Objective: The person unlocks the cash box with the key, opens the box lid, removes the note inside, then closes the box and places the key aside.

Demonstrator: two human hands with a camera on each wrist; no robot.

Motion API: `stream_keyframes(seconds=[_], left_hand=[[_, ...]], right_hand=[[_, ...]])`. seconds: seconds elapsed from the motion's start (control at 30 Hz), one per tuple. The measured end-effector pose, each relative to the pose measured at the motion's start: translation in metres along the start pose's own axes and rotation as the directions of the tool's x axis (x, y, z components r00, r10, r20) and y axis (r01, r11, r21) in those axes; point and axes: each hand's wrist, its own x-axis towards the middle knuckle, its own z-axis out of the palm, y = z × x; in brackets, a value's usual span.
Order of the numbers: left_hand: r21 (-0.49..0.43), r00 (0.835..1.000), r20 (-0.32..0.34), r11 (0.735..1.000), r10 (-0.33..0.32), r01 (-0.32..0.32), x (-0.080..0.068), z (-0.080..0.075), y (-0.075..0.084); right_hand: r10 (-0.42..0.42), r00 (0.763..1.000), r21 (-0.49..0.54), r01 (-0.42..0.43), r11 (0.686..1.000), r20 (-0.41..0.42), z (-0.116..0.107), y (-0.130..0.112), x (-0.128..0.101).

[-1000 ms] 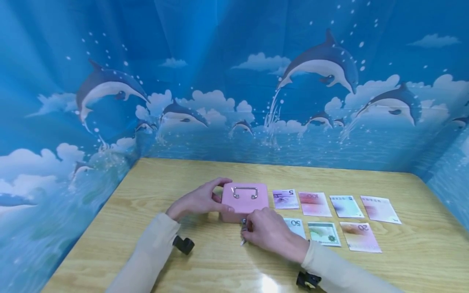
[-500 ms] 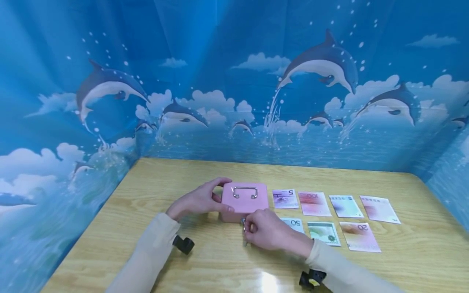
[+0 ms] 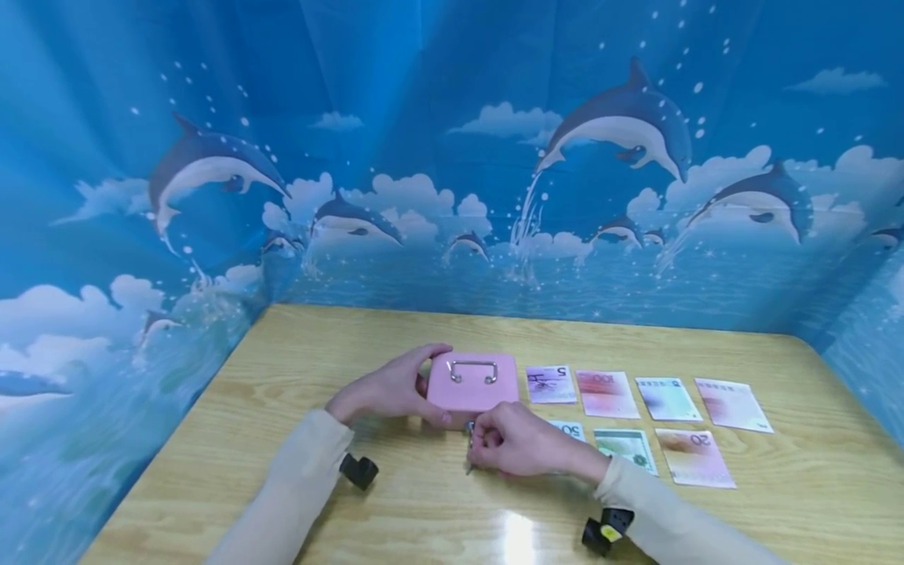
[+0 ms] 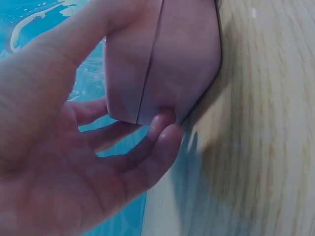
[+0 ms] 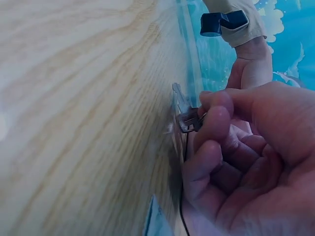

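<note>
A small pink cash box (image 3: 472, 386) with a metal handle (image 3: 473, 369) on its lid stands on the wooden table (image 3: 395, 510). My left hand (image 3: 391, 388) grips the box's left side, thumb at the front corner and fingers round the back; the left wrist view shows my fingers (image 4: 147, 142) curled on the box (image 4: 167, 59). My right hand (image 3: 512, 447) is at the box's front face and pinches a small silver key (image 3: 469, 428) at the lock. In the right wrist view the key (image 5: 189, 120) sits between thumb and forefinger, with a second key (image 5: 178, 96) hanging beside it.
Several banknotes lie in two rows to the right of the box: a 5 (image 3: 551, 384), a 100 (image 3: 606, 392), two more (image 3: 667, 398) beyond, and a 50 (image 3: 568, 429), a green one (image 3: 627, 449) and a 20 (image 3: 694, 457) in front. Dolphin-print blue curtains (image 3: 452, 157) wall the table.
My right hand has turned at the lock, the wrist dropping lower and to the right while the fingers stay on the key. My left hand and the box shifted very slightly right.
</note>
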Motion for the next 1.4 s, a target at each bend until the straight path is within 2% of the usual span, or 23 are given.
stream_keyframes(seconds=[0.2,0.53,1.03,1.23,1.33,1.4], left_hand=[[0.037,1.000,-0.017,0.999,0.002,-0.002,0.0006,0.0003,0.0017],[0.069,1.000,-0.008,0.998,0.007,-0.006,0.0005,0.0000,0.0013],[0.058,1.000,-0.003,0.998,0.013,-0.013,0.0002,-0.0022,0.0018],[0.053,1.000,0.002,0.998,0.016,-0.016,0.0004,-0.0013,0.0016],[0.070,1.000,-0.001,0.998,0.009,-0.009,-0.0004,-0.0011,0.0025],[0.087,1.000,-0.004,0.996,0.005,-0.005,-0.0005,-0.0008,0.0031]], right_hand=[[-0.031,0.999,-0.024,0.030,0.999,-0.012,0.0008,0.0024,0.0000],[-0.028,1.000,-0.030,0.028,0.999,-0.012,0.0013,0.0034,-0.0010],[-0.022,1.000,0.003,0.022,1.000,-0.012,0.0008,0.0034,-0.0009],[-0.034,0.999,-0.023,0.034,0.999,-0.009,0.0003,0.0034,-0.0011],[-0.030,0.999,-0.046,0.029,0.999,-0.028,0.0025,0.0021,-0.0023],[-0.035,0.997,-0.074,0.030,0.997,-0.072,0.0064,0.0005,-0.0029]])
